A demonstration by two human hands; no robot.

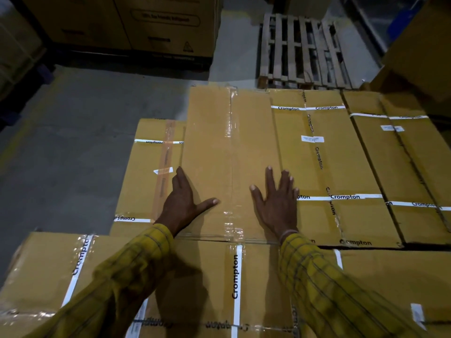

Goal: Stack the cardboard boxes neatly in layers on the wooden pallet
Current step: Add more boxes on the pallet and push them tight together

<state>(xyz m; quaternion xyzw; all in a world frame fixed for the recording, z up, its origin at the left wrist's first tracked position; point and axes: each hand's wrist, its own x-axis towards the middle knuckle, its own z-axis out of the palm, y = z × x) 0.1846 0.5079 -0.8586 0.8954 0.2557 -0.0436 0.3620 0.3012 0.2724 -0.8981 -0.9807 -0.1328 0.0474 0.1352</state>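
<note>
A long plain cardboard box (219, 147) with clear tape down its middle lies on top of the stack. My left hand (184, 201) rests flat on its near left corner, thumb spread, fingers along its left edge. My right hand (277, 201) lies flat and open on its near right part, fingertips reaching the neighbouring taped box (324, 167). Another taped box (400, 167) lies further right. A lower box (146, 176) sits to the left. A box (219, 289) crosses the front beneath my yellow checked sleeves. The pallet under the stack is hidden.
An empty wooden pallet (302, 50) lies on the grey concrete floor (73, 132) beyond the stack. Large dark cartons (136, 25) stand at the back left. Another big carton (424, 50) is at the right edge.
</note>
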